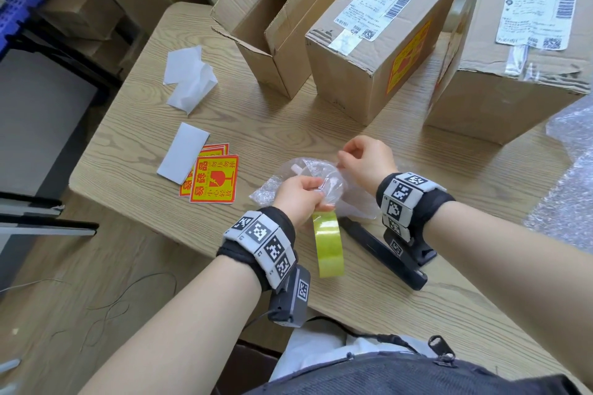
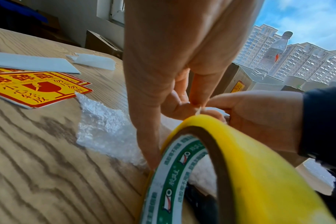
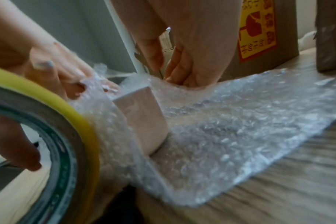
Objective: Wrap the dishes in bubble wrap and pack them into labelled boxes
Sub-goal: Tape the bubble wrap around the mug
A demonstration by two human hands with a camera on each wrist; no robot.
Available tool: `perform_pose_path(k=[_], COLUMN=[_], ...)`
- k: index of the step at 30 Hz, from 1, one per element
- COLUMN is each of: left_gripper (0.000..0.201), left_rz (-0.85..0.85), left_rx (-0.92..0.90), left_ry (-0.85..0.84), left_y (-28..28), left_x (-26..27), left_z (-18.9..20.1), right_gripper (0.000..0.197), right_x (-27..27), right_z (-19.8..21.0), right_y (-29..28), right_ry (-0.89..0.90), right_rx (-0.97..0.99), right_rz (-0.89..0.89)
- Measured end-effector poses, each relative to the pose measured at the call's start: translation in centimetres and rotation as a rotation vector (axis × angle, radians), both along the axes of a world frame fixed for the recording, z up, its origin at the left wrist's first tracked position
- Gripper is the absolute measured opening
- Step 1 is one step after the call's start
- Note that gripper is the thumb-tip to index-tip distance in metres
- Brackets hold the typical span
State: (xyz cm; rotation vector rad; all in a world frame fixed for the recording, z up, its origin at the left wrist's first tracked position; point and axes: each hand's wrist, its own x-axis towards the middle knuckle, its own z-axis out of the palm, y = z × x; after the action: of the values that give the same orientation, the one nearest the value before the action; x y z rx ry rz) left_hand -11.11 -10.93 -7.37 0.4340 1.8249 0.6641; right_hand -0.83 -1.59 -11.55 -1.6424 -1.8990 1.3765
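While pinching crinkly clear bubble wrap point(image 1: 308, 176) near the worktop's point(image 1: 401, 292) front edge: left hand point(image 1: 296, 199) fingers curled, round yellow tape roll point(image 1: 329, 244) hanging; right hand point(image 1: 365, 163) fingers pinching too.

Glossy yellow plastic tape point(image 1: 328, 245) (cardboard core), wood-grain table point(image 1: 417, 151)

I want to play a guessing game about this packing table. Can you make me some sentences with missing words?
1. The roll of tape in the left hand is ____ in colour.
2. The dish is being wrapped in ____ wrap.
3. The number of cardboard boxes on the table with open flaps is ____.
4. The right hand pinches the ____ wrap.

Missing words: yellow; bubble; one; bubble
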Motion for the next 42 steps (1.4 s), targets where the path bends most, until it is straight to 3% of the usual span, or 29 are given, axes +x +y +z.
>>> perform_pose_path(k=[5,12,19,23,25,29,37,42], left_gripper=[0.038,0.031,0.040,0.034,0.033,0.031,0.029,0.029], left_rz=[0.020,0.084,0.134,0.125,0.132,0.142,0.123,0.169], left_rx=[0.018,0.048,0.100,0.127,0.135,0.150,0.133,0.129], left_ry=[0.012,0.027,0.013,0.029,0.022,0.010,0.005,-0.043], left_y=[-0.1,-0.5,-1.0,-1.2,-1.2,-1.3,-1.4,-1.2], left_x=[-0.1,0.4,0.3,0.3,0.3,0.4,0.3,0.3], left_z=[-0.3,-0.4,-0.3,-0.1,0.0,0.1,-0.2,0.2], right_gripper=[0.030,0.026,0.025,0.012,0.016,0.023,0.024,0.055], right_x=[0.3,0.0,-0.2,0.7,1.3,1.7,1.9,2.6], right_z=[0.3,-0.2,-0.3,0.6,1.2,1.5,1.7,3.0], right_y=[-0.8,-1.3,-1.4,-2.0,-2.6,-3.6,-4.9,-7.5], right_ry=[0.074,-0.018,-0.079,-0.052,-0.051,-0.066,-0.005,-0.113], right_rx=[-0.036,0.047,0.104,0.328,0.363,0.308,0.361,0.044], right_rz=[0.113,0.121,0.168,0.233,0.340,0.454,0.260,0.341])
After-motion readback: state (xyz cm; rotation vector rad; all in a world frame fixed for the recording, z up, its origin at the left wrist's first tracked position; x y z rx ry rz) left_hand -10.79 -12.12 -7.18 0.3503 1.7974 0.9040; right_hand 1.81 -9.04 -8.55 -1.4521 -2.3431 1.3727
